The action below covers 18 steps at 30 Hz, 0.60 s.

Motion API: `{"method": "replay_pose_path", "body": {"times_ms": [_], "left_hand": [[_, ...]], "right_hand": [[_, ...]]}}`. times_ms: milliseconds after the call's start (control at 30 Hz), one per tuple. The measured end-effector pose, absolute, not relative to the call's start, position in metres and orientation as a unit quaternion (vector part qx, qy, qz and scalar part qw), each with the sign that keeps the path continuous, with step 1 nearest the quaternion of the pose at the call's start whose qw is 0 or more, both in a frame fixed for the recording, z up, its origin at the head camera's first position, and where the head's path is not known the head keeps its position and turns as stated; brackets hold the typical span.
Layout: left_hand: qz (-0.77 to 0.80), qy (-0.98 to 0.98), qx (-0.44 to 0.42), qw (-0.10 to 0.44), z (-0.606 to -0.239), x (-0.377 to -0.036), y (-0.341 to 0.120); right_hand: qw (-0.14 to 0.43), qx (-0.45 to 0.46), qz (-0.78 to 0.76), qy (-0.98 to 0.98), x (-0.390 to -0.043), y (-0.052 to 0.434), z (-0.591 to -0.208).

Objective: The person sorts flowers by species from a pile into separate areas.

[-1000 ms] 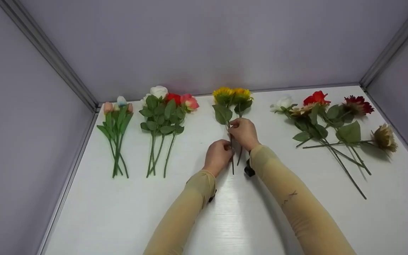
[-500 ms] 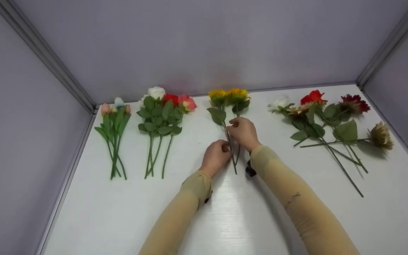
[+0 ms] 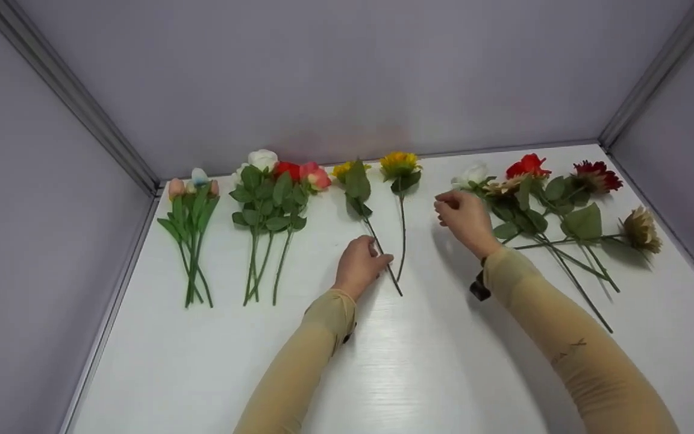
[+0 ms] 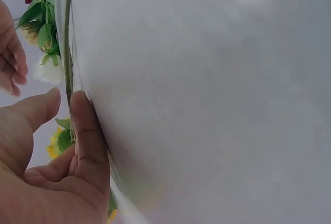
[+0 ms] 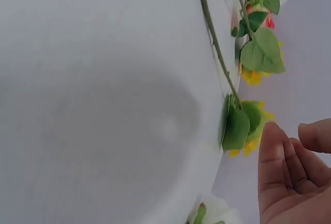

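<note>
Both sleeved forearms reach in over the white tabletop (image 3: pixel 383 374). The left hand (image 3: pixel 360 265) sits low, thumb and fingers pinching the stem of the left sunflower (image 3: pixel 350 172), which slants away to the upper left. The right hand (image 3: pixel 464 218) hovers off to the right, fingers loosely curled, holding nothing, close to the mixed flower pile (image 3: pixel 555 205). A moment ago it was on the stems beside the left hand; now it has swung clear. The two blooms, together before, have parted, and the right sunflower (image 3: pixel 399 164) lies straight on its own. Farther left rest the rose bunch (image 3: pixel 271 193) and the tulip bunch (image 3: pixel 193 208).
</note>
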State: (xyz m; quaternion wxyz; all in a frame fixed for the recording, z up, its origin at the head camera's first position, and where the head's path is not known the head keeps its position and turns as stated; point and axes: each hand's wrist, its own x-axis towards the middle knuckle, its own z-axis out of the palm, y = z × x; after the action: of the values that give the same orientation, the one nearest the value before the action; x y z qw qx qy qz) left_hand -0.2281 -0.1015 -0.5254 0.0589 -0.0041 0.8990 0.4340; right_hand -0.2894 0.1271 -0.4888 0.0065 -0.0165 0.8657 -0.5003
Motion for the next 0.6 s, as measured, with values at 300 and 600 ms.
{"method": "replay_pose_path", "body": {"times_ms": [300, 600], "left_hand": [[0.351, 0.935, 0.002, 0.057, -0.523, -0.234, -0.090], [0.342, 0.937, 0.037, 0.057, -0.523, -0.234, -0.090]], "right_hand": [[0.016, 0.007, -0.483, 0.876, -0.282, 0.167, -0.494], [0.020, -0.001, -0.458, 0.889, -0.267, 0.188, -0.498]]}}
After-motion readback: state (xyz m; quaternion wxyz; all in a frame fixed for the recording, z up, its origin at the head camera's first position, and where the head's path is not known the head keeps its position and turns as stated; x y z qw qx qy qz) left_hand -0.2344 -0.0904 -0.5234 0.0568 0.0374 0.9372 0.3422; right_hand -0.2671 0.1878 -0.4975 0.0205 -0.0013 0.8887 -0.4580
